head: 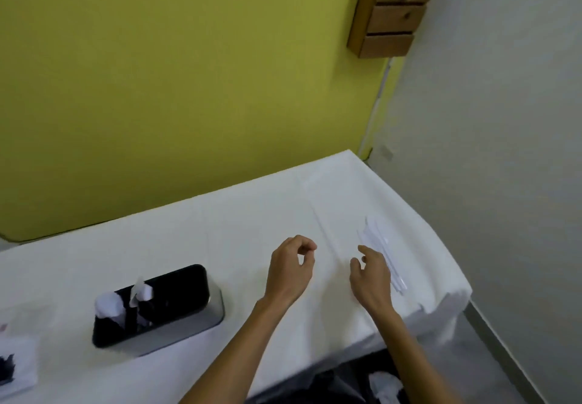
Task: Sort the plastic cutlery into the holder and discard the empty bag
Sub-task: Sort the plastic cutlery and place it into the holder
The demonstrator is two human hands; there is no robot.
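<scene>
A clear bag of white plastic cutlery (382, 250) lies on the white-clothed table (252, 214) near its right edge. My right hand (371, 273) hovers just left of the bag with relaxed, spread fingers; whether it touches the bag I cannot tell. My left hand (291, 265) is above the cloth in the middle, fingers curled and thumb near the forefinger, with nothing visible in it. The black-topped metal holder (176, 306) stands to the left, with a few white cutlery pieces (124, 301) upright in its left end.
A white packet with dark items (12, 369) lies at the table's left edge. Something white and crumpled (385, 383) lies below the table's front edge. A small wooden drawer unit (393, 9) hangs on the yellow wall. The table's corner drops off at the right.
</scene>
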